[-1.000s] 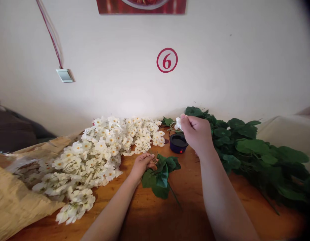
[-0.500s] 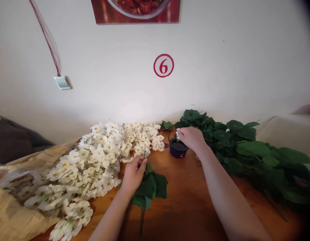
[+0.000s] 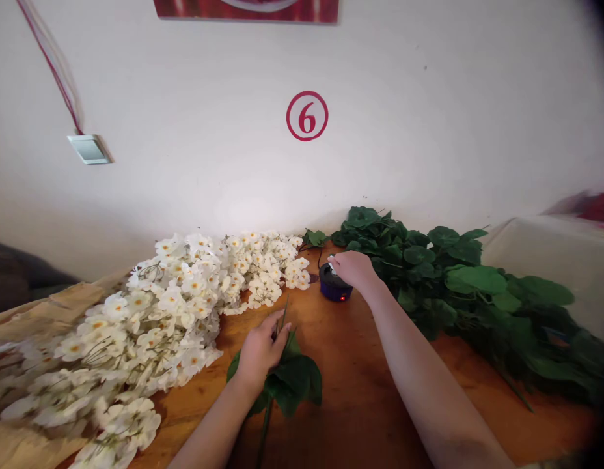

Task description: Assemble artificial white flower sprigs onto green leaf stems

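Note:
My left hand (image 3: 260, 352) is closed round the stem of an artificial leaf spray (image 3: 297, 381). Its dark green leaves hang below my fingers, and a thin stem end pokes up above them. Over at the round dark blue pot (image 3: 335, 290), which has a black top and a lit red light, my right hand (image 3: 353, 268) pinches a small white flower. Most of that flower is hidden by my fingers, so whether it touches the inside of the pot I cannot tell.
A big heap of white artificial flowers (image 3: 175, 306) covers the table's left side, beside brown paper (image 3: 53, 312). Green leaf sprays (image 3: 419, 260) are piled on the right. The wooden table (image 3: 360, 384) meets a white wall (image 3: 224, 130) at the back.
My right hand has lowered the white flower from above the pot down to its top. My left hand still holds the leaf spray. The whole view has shifted slightly.

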Demonstrator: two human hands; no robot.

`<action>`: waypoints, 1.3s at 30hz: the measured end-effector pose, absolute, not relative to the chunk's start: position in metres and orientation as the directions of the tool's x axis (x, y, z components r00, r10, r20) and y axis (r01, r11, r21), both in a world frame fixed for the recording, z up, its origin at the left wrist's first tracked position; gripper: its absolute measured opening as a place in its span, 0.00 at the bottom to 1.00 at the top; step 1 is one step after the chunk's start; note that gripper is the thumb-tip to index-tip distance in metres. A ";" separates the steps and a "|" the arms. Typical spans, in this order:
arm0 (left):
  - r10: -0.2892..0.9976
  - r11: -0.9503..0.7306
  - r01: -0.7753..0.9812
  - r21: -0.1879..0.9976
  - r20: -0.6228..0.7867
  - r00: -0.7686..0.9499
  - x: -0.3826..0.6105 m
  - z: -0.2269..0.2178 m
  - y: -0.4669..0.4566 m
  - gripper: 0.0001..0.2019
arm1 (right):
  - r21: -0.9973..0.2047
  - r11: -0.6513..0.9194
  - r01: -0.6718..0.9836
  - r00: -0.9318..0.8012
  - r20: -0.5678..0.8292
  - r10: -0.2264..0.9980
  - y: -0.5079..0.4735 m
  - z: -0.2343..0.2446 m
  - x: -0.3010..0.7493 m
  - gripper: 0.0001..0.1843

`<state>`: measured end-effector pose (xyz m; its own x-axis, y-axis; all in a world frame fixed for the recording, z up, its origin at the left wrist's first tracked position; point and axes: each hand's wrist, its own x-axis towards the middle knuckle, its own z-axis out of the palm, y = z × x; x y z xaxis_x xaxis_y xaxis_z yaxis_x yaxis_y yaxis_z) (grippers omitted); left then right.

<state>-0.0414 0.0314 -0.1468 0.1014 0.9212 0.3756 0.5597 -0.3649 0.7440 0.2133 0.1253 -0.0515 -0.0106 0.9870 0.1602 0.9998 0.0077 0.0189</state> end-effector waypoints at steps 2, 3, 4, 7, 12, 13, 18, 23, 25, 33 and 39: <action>0.931 -0.342 0.561 0.754 0.355 0.091 -0.041 -0.149 0.032 0.18 | 0.022 0.008 1.000 -0.011 0.150 0.989 0.125 -0.053 0.210 0.29; 0.934 -0.333 0.561 0.758 0.347 0.085 -0.040 -0.150 0.032 0.18 | 0.022 0.010 1.000 -0.013 0.147 0.989 0.125 -0.053 0.209 0.29; 0.936 -0.328 0.560 0.761 0.342 0.083 -0.040 -0.150 0.032 0.18 | 0.023 0.013 1.000 -0.016 0.147 0.989 0.125 -0.054 0.208 0.29; 0.940 -0.325 0.549 0.770 0.327 0.097 -0.041 -0.151 0.033 0.20 | 0.023 0.023 0.999 -0.027 0.160 0.987 0.125 -0.055 0.206 0.28; 0.947 -0.307 0.513 0.801 0.309 0.084 -0.042 -0.154 0.034 0.22 | 0.021 0.031 0.999 -0.034 0.202 0.979 0.122 -0.048 0.210 0.29; 0.948 -0.304 0.505 0.808 0.309 0.076 -0.042 -0.154 0.034 0.22 | 0.019 0.032 0.999 -0.036 0.215 0.976 0.121 -0.046 0.212 0.29; 0.962 -0.261 0.456 0.851 0.267 0.052 -0.042 -0.154 0.034 0.22 | 0.021 0.036 0.999 -0.041 0.305 0.951 0.115 -0.034 0.213 0.28; 0.954 -0.298 0.449 0.842 0.283 0.102 -0.044 -0.159 0.035 0.21 | 0.006 0.003 1.000 -0.005 0.436 0.900 0.103 -0.022 0.209 0.30; 0.944 -0.330 0.480 0.813 0.299 0.142 -0.046 -0.162 0.036 0.20 | -0.014 -0.013 1.000 0.018 0.544 0.839 0.098 -0.018 0.210 0.31; 0.957 -0.291 0.397 0.871 0.274 0.100 -0.048 -0.173 0.040 0.17 | -0.051 -0.039 0.998 0.058 0.462 0.885 0.105 -0.024 0.217 0.30; 0.982 -0.187 0.108 0.976 0.185 0.027 -0.046 -0.172 0.048 0.20 | -0.036 0.001 0.999 0.007 0.219 0.976 0.120 -0.039 0.216 0.25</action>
